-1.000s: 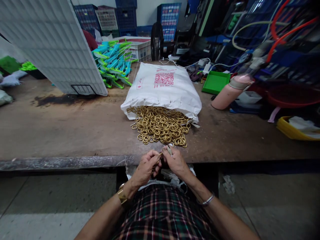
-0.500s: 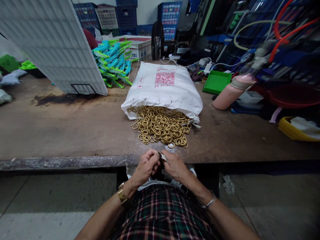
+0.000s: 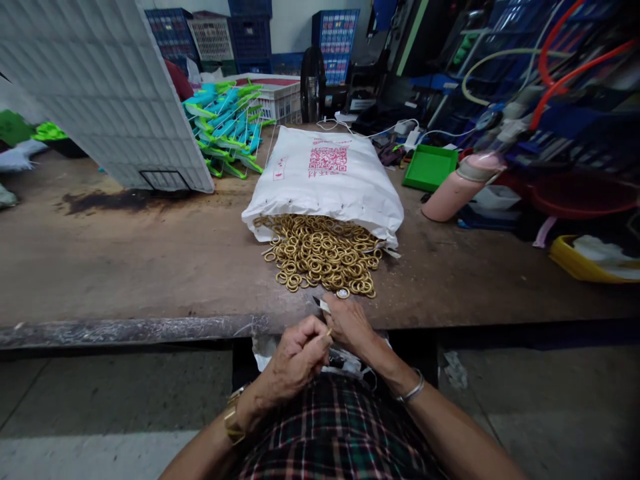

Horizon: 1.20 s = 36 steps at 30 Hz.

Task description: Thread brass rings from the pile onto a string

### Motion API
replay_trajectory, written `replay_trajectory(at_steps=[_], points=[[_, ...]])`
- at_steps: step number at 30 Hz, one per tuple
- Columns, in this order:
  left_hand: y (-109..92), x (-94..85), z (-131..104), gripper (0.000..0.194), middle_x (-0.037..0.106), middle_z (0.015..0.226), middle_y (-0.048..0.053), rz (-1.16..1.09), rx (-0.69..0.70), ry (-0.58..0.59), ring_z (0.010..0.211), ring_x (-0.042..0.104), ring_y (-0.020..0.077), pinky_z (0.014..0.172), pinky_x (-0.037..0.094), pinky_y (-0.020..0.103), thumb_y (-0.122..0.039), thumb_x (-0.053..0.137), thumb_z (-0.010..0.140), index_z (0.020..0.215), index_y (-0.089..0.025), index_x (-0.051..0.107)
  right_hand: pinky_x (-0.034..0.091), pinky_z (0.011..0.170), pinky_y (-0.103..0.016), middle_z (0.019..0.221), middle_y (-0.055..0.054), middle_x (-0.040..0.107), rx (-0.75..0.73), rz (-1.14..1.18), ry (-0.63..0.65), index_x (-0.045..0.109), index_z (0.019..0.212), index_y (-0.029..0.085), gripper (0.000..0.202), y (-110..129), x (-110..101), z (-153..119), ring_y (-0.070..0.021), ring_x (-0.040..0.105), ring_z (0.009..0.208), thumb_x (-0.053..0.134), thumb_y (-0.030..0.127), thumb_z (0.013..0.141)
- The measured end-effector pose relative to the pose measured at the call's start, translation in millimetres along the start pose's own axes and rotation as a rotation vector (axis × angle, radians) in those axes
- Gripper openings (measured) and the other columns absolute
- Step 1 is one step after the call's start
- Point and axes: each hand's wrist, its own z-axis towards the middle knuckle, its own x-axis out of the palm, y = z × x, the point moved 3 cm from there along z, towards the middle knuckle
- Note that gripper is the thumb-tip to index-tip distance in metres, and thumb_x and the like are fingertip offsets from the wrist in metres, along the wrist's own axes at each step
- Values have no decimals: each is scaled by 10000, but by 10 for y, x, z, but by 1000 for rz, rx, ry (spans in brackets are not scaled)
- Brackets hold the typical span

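My right hand [image 3: 349, 325] is closed around a small knife [image 3: 324, 307], its dark pointed tip showing past a pale wrapped part. Lower and to the left, my left hand [image 3: 301, 350] pinches a gold ring [image 3: 329, 332], of which only a small edge shows between thumb and finger. Just beyond the hands lies a heap of gold rings [image 3: 325, 257] on the table. The heap spills from the open mouth of a white sack [image 3: 295, 183] with red print.
The wooden table [image 3: 150, 273] has its front edge just before me. At left stand a ribbed white panel [image 3: 115, 87] and a pile of blue-green plastic pieces [image 3: 227, 127]. At right are a green tray [image 3: 431, 167], a pink bottle [image 3: 457, 193] and a yellow basin [image 3: 575, 260].
My left hand has drawn back toward my body, away from the knife. My right hand has shifted slightly forward, and the knife's dark tip now shows.
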Motion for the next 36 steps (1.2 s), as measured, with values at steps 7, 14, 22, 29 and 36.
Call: replay_trajectory(at_steps=[7,14,22,29,36], points=[[108,-185,96,337,488,508,-7,-362,-81,-43,374,366,43,339,215,156,-446,486,805,732,-121,540,287,586,-246,866,-77,651,53,-108,-219,500,1046,174,297,110,-220,268,-163,586,715,432,134,759],[169,-267,101,264,600,731,28,-552,-105,-107,481,495,71,346,236,138,-334,648,693,791,-171,465,292,561,-256,821,-81,656,84,-212,-225,517,950,200,184,157,-341,601,-180,605,691,380,178,830],[238,-374,136,224,577,722,38,-752,-147,-63,592,539,90,388,268,137,-281,676,682,782,-139,535,281,558,-240,778,-59,647,49,-157,-266,559,872,198,191,124,-358,637,-143,571,655,389,148,801],[193,-392,292,274,556,698,8,-695,-97,-225,581,529,82,367,247,122,-297,706,643,710,-148,486,341,563,-218,603,11,523,-27,564,-356,512,761,191,185,134,-300,403,-114,476,565,378,292,838],[123,-247,357,386,514,655,-32,-442,25,-297,463,418,41,361,264,134,-461,654,660,872,-164,527,321,448,-200,517,59,452,91,1209,-170,489,714,191,257,195,29,171,-78,390,446,479,438,785]])
